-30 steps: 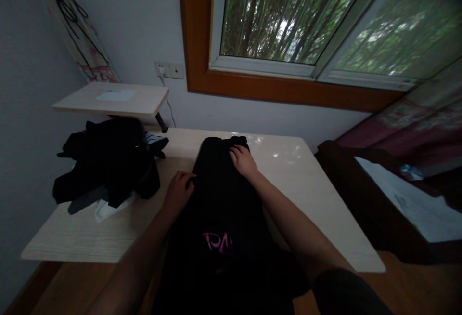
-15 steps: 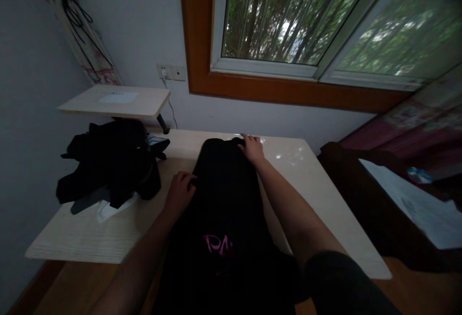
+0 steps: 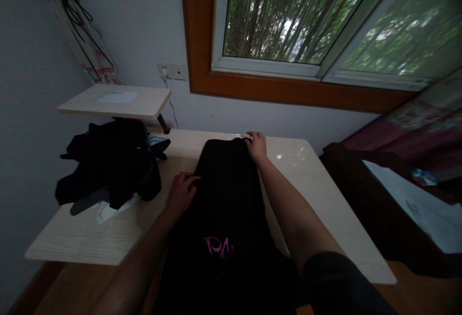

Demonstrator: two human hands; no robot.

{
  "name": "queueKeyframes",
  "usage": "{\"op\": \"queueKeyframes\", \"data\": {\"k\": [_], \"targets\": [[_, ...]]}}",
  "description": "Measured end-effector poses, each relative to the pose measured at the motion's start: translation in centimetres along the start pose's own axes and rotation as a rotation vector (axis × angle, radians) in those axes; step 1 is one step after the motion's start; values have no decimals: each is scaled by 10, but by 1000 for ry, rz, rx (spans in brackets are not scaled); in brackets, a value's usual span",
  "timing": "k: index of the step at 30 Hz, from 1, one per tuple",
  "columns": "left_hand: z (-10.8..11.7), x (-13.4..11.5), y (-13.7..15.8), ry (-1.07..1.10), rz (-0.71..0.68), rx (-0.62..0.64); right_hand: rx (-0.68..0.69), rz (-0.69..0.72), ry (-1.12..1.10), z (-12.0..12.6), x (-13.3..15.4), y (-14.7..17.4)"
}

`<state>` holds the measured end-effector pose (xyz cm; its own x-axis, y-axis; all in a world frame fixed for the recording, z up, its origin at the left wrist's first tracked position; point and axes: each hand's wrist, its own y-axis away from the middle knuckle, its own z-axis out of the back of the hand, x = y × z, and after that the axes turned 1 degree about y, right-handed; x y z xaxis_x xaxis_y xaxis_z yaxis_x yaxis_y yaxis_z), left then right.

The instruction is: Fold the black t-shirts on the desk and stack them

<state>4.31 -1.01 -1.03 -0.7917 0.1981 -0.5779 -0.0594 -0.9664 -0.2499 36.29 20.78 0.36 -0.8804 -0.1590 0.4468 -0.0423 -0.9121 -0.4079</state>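
Observation:
A black garment (image 3: 225,185) lies lengthwise on the pale wooden desk (image 3: 299,170), its far end close to the wall. My right hand (image 3: 256,146) pinches its far right corner between thumb and fingers. Halfway along the left edge, my left hand (image 3: 181,190) has its fingers closed on the cloth. Pink lettering (image 3: 218,246) shows on black fabric nearer to me; where the garment ends and my own clothing begins is too dark to tell.
A heap of dark clothes (image 3: 111,161) with some white cloth fills the desk's left side, beneath a small raised shelf (image 3: 151,102). A socket with a plugged cable (image 3: 165,71) is on the wall. At right, paper lies on a dark brown piece of furniture (image 3: 346,180).
My right hand has shifted slightly right, drawing the far right corner of the garment outward, so its far edge looks straighter. The left hand has barely moved.

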Motion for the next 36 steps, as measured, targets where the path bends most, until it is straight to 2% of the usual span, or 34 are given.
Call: {"op": "queueKeyframes", "data": {"k": [4,9,14,18,22,26,31,36], "targets": [[0,0,1,3,-10,-11,-49,-7,22,0,0,27],[2,-1,-9,13,11,28,-12,-11,67,12,-9,75],[0,3,-41,116,28,91,41,13,36,34,-7,121],[3,2,-69,280,52,171,109,-36,-88,49,2,140],[5,2,-87,352,149,289,242,-56,-278,56,6,146],[2,7,-95,387,185,319,325,-23,-379,55,5,148],[-1,7,-99,408,238,202,265,-16,-405,51,3,136],[-3,6,-117,411,274,56,253,8,-447,40,6,105]]}}
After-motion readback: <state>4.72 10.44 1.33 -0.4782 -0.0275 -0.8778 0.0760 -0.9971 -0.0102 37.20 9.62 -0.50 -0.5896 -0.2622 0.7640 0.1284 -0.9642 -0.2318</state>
